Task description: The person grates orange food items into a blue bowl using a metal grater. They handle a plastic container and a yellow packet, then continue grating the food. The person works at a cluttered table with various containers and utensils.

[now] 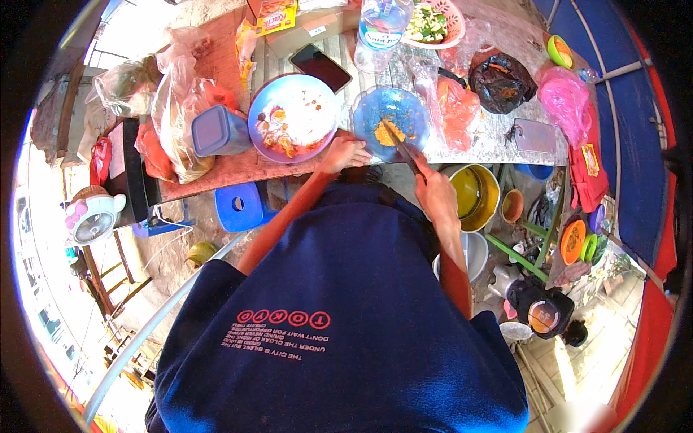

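My right hand [436, 192] grips the handle of a knife. The dark blade [401, 145] slants down to the left, its tip in a mound of orange-yellow chopped food [389, 133] on a blue plate [373, 103]. More orange bits cling to the plate's surface. Beside the plate's left rim, my left hand [346, 153] is held low over the table's front edge with its fingers extended and nothing in them; whether it touches the rim is unclear. Left of the plate sits a lavender-rimmed basin [303, 116] holding white powder with reddish-brown food bits.
Behind the basin lie a smartphone [320, 67] and a large plastic bottle [379, 40]. A lidded container [217, 131] and plastic bags [181, 119] stand left. To the right are a red bag [457, 111] and a black bag [501, 81]. A yellow-lined pot [474, 197] sits below the table edge.
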### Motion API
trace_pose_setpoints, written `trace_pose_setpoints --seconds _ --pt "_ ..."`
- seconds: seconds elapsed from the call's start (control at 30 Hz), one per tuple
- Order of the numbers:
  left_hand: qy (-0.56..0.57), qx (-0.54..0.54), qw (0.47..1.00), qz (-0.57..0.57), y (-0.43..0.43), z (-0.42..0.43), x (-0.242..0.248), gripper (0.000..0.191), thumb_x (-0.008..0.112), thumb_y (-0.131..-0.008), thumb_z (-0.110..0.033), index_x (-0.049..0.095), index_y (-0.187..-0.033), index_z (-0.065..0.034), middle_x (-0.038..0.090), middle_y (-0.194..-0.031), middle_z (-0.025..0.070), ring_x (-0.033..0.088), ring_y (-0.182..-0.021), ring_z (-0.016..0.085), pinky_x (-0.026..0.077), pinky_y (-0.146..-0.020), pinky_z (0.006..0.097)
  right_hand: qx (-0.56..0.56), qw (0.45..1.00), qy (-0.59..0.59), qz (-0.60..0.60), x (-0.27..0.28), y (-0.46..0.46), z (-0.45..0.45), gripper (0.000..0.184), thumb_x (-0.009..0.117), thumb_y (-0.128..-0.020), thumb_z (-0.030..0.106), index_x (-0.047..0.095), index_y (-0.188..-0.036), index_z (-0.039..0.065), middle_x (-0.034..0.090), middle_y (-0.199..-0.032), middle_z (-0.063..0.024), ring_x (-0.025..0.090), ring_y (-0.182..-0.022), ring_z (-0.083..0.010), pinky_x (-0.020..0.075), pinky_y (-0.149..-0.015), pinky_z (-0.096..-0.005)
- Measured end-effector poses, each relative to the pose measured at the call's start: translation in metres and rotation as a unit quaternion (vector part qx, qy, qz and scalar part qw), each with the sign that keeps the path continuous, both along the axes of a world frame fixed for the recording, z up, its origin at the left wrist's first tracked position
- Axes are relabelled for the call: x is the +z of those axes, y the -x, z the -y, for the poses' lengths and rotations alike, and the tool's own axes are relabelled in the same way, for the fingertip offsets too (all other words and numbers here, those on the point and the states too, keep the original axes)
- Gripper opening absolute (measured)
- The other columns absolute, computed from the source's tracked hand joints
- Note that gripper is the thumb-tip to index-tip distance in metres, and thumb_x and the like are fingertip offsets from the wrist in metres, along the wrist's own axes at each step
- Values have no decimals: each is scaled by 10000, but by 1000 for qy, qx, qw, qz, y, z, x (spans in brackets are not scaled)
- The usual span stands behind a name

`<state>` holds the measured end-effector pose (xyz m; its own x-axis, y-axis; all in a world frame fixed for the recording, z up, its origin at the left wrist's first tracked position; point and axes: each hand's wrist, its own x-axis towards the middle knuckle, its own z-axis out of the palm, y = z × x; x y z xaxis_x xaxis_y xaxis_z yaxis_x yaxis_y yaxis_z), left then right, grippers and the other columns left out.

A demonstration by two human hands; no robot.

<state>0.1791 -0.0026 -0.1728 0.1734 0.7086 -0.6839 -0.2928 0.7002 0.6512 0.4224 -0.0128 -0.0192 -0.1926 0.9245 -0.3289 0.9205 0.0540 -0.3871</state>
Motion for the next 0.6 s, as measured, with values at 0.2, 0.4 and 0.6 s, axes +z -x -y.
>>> trace_pose_setpoints --seconds 0.2,0.4,0.6 --pt "-13 8 1000 -6 1 -2 9 331 587 -965 -245 574 -1118 49 700 -951 222 708 -803 283 587 -699 366 -8 1000 6 17 -5 5 -2 379 561 -909 193 632 -1280 216 663 -847 -279 644 -819 -471 516 -764 -545" --pt "-13 9 1000 -14 2 -6 11 363 588 -961 -252 560 -1153 55 685 -965 238 705 -838 306 572 -716 389 -5 1000 13 9 -2 7 -3 367 561 -910 194 640 -1269 193 660 -839 -280 646 -816 -465 516 -766 -536" --pt "-24 -3 999 -24 3 -8 8 385 587 -960 -247 557 -1183 64 677 -994 227 704 -843 313 571 -713 389 -19 1000 5 7 -1 6 -2 369 566 -908 189 642 -1270 196 657 -839 -285 646 -810 -466 517 -753 -532"
